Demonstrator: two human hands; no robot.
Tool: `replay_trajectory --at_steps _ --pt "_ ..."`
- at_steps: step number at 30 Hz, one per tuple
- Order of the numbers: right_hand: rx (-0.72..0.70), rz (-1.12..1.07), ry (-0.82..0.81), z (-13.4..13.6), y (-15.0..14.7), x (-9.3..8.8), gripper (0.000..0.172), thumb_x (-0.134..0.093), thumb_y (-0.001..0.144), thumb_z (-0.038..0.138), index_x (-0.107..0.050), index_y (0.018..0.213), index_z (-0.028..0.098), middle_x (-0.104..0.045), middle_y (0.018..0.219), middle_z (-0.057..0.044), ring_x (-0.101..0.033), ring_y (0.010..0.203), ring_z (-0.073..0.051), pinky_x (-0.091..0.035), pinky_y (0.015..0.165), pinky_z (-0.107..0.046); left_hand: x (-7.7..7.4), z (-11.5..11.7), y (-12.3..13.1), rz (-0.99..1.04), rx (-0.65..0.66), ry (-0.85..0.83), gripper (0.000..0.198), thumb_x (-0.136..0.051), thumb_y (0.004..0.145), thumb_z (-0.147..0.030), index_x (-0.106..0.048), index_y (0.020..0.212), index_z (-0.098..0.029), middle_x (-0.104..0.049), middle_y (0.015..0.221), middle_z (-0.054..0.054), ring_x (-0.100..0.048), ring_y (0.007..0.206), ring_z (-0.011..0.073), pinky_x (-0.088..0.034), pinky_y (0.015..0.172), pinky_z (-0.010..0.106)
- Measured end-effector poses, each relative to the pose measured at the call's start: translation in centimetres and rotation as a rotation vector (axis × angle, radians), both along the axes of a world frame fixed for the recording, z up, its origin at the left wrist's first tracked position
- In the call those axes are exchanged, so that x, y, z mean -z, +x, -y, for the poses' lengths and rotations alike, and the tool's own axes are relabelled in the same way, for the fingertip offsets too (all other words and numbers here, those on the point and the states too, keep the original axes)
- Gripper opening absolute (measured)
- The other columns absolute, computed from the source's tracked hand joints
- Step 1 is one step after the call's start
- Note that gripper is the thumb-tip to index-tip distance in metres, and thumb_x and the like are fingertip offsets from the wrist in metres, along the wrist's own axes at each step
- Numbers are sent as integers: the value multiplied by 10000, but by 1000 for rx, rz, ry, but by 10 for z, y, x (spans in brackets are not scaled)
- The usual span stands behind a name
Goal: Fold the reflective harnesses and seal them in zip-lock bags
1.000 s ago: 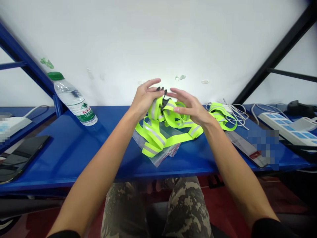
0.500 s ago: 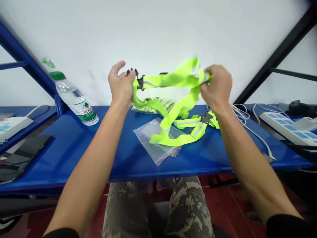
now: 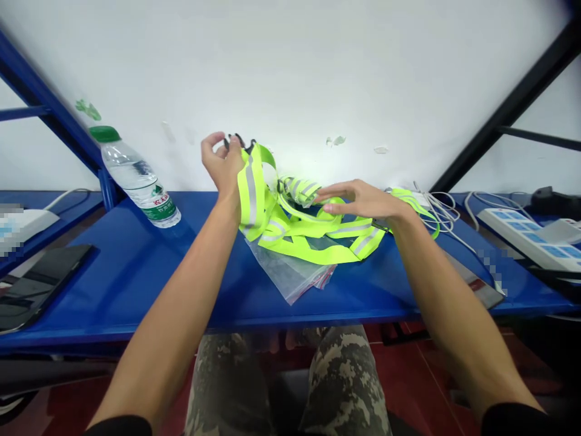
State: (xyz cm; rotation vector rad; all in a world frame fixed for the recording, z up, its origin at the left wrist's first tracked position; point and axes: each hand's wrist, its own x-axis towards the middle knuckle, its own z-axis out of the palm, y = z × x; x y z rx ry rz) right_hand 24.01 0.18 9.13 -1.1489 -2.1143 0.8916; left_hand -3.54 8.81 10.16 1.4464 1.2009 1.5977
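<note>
My left hand point(image 3: 223, 162) is raised near the wall, its fingers closed around the black buckle point(image 3: 240, 143) end of a neon yellow reflective strap point(image 3: 252, 191). The strap hangs down from that hand and runs into a loose tangle on the blue table point(image 3: 213, 303). Over the right part of the tangle my right hand point(image 3: 358, 198) reaches inward, fingers stretched out and thumb apart, with nothing gripped. Beneath the straps lie clear zip bags point(image 3: 290, 281). A bundled reflective strap in clear wrapping point(image 3: 299, 189) sits behind, partly covered by the loops.
A water bottle point(image 3: 140, 181) with a green cap stands at the left, and a black phone point(image 3: 40, 284) lies beyond it. To the right are white cables point(image 3: 447, 212), a flat device point(image 3: 476, 284) and a power strip point(image 3: 531, 236). Frame posts rise on both sides.
My right hand has let go of the strap, opened and moved lower and inward. The stretched length of strap has dropped onto the table and hangs from my left hand.
</note>
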Motion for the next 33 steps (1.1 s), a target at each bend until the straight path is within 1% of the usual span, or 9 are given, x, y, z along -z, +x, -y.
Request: replay_trajectory --at_steps 4,8,11,15,18,20,23,27,33 --pt "56 -298 29 -1 -41 2 613 -741 776 554 -617 1271 214 -659 1286 -115 -621 1178 -271 -507 1022 -461 -3 23 37 70 57 58 495 -663 868 -428 -464 1274 -229 -695 989 57 -680 894 205 -524 761 335" --pt "33 -405 46 -10 -66 13 505 -774 753 433 -604 1176 218 -716 969 -54 -680 886 -222 -581 816 -398 -13 45 48 -85 304 108 477 -714 824 -407 -566 1227 -199 -682 897 61 -686 892 220 -527 769 332" --pt "103 -190 37 -15 -49 14 296 -748 730 290 -633 988 200 -659 761 -22 -621 666 -191 -544 640 -358 -24 50 29 -253 448 112 524 -726 793 -390 -575 1262 -213 -671 854 55 -670 813 204 -521 706 321" --pt "504 173 289 -17 -7 0 248 -714 700 225 -663 942 201 -636 764 -55 -609 744 -245 -510 689 -392 -35 49 4 -712 664 36 649 -796 652 -327 -609 1262 -205 -660 841 41 -642 782 202 -495 678 307" --pt "722 141 487 -15 8 -12 298 -670 778 293 -659 1060 197 -664 875 -92 -616 855 -268 -506 799 -423 -32 50 8 -953 707 51 577 -805 619 -340 -673 1164 -207 -634 845 33 -618 793 202 -480 690 302" --pt "621 63 457 -11 7 -17 373 -669 805 346 -645 1139 182 -686 966 -108 -627 914 -267 -505 865 -433 -26 50 18 -893 582 131 534 -787 648 -334 -673 1153 -199 -625 859 41 -603 810 204 -480 714 313" --pt "264 -5 327 1 -3 -20 556 -747 754 421 -613 1252 212 -671 1180 -97 -603 1115 -288 -469 998 -466 -17 49 33 -640 321 281 545 -772 670 -281 -632 1186 -175 -630 937 63 -595 888 218 -487 789 333" --pt "-71 -72 125 13 -24 -13 673 -760 734 531 -580 1321 255 -647 1258 -78 -577 1188 -291 -468 1030 -480 -14 49 42 -424 253 364 656 -779 655 -219 -558 1272 -183 -650 984 68 -611 939 216 -491 850 329" --pt "107 -180 71 14 -57 -7 578 -787 704 443 -623 1188 172 -669 1105 -101 -623 999 -258 -524 876 -414 -13 56 44 -371 224 390 371 -686 667 -107 -673 1034 -162 -696 898 57 -637 819 171 -506 782 307"
